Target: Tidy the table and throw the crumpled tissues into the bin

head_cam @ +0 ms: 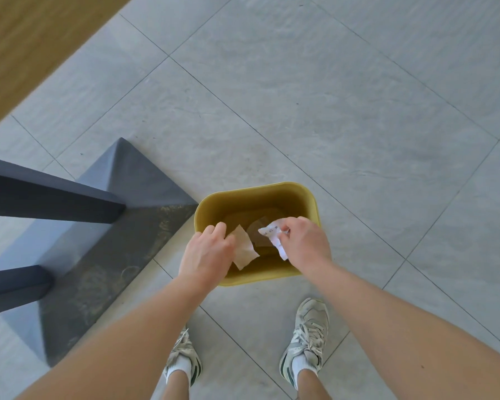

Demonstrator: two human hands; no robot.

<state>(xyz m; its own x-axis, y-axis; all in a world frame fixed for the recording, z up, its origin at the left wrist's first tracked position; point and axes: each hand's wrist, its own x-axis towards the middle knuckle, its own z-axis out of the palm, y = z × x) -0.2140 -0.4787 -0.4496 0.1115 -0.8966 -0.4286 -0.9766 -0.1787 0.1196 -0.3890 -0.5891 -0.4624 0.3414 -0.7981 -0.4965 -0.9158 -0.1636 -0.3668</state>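
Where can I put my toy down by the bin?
The grey tiles beyond the bin and right of it are bare, plus a small patch between it and the shoes. The dark table base crowds its left. Over it, the left hand holds a tan tissue, the right hand a white tissue.

A plain mustard-yellow bin [300, 194]. Over its opening, a cream tissue [244, 249] has no pattern, and beside it a white crumpled paper [273, 233] carries faint dark print. Around the bin, the floor [329, 96] is pale grey tile, lightly marbled, crossed by thin dark grout lines. Left of the bin, a table base [122, 203] is slate grey with pale scuffed swirls. Nearer than the bin, sneakers [308, 339] are white-grey with dark green trim; the socks [300, 366] are white.
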